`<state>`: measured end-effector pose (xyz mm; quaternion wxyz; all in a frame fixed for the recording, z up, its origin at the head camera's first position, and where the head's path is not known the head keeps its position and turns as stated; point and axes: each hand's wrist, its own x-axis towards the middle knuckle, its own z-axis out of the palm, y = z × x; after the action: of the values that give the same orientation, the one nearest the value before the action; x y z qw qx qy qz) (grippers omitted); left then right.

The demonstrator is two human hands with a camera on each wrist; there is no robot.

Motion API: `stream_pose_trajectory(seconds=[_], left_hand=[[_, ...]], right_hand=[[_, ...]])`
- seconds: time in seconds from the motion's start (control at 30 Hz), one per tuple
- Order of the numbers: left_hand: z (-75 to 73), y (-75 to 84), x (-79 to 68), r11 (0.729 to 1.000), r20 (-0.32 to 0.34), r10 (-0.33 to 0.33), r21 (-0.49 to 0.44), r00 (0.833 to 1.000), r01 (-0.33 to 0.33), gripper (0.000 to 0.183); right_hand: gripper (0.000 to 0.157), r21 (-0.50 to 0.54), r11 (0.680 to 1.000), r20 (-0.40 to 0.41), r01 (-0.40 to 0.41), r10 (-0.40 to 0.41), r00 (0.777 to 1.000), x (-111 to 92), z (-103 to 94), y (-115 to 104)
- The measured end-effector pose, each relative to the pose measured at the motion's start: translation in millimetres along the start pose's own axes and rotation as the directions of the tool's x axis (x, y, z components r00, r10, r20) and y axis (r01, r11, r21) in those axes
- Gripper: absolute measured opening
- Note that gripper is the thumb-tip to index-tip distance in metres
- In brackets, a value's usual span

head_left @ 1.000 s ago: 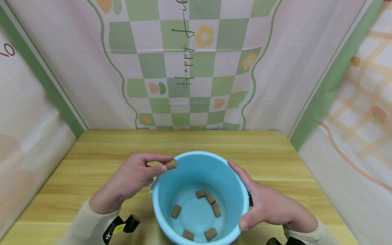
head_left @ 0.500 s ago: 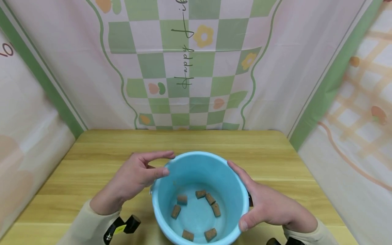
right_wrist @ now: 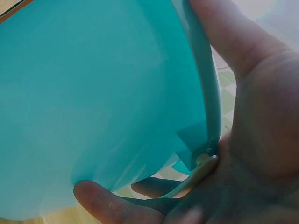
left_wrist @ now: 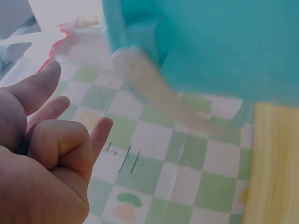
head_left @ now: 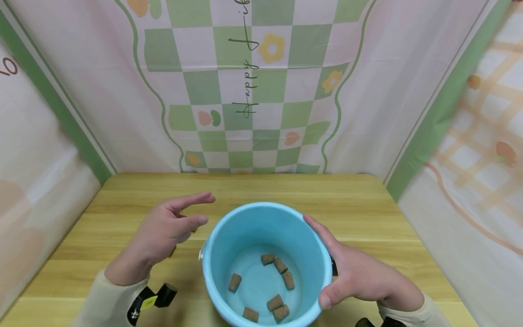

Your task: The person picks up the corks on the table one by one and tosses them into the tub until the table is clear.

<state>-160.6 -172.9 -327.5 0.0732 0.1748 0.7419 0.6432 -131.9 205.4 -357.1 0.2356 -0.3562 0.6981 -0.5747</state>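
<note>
A light-blue plastic bucket [head_left: 265,222] stands on the table, and several short brown corks [head_left: 275,302] lie on its bottom. My right hand [head_left: 355,272] grips its right side, thumb over the rim and fingers along the outer wall; the right wrist view shows fingertips [right_wrist: 100,200] against that wall. Left of the bucket, my left hand [head_left: 167,231] hovers apart from the rim, with index finger and thumb spread and nothing between them. The left wrist view shows another finger [left_wrist: 60,140] bent. A small brown bit [head_left: 172,251] peeks out under this hand, mostly hidden.
The bucket's pale handle [left_wrist: 154,88] hangs on its outer side. A wooden table [head_left: 122,195] spreads beneath, bounded at the back and sides by printed cloth [head_left: 269,81]. Both wrists carry black camera straps [head_left: 143,302].
My left hand let go of a cork, which fell into the bucket and rolled to the near side beside another. That hand then moved left, off the rim. The right hand stayed put.
</note>
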Motion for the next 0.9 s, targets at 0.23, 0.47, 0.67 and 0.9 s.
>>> stream_pose_trajectory(seconds=[0.23,0.47,0.67,0.9], left_hand=[[-16.4,-2.9,-5.0,1.000,-0.053,0.009,0.000,0.999,-0.009,0.045],[-30.5,-13.1,-7.7,0.999,-0.125,-0.054,-0.009,0.991,0.053,0.047],[-47.0,-28.8,-7.8,0.987,-0.195,-0.160,-0.030,0.968,0.157,0.053],[-59.7,-48.4,-7.7,0.972,-0.201,-0.233,-0.067,0.952,0.224,0.053]], right_hand=[[0.121,0.001,1.000,-0.004,-0.004,0.004,1.000,0,1.3,0],[0.121,0.010,1.000,-0.004,-0.003,0.003,1.000,1,1.2,-1],[0.121,0.014,1.000,-0.001,-0.007,0.007,1.000,1,0.6,0],[0.121,-0.004,1.000,0.004,-0.005,0.005,1.000,0,-0.6,1]])
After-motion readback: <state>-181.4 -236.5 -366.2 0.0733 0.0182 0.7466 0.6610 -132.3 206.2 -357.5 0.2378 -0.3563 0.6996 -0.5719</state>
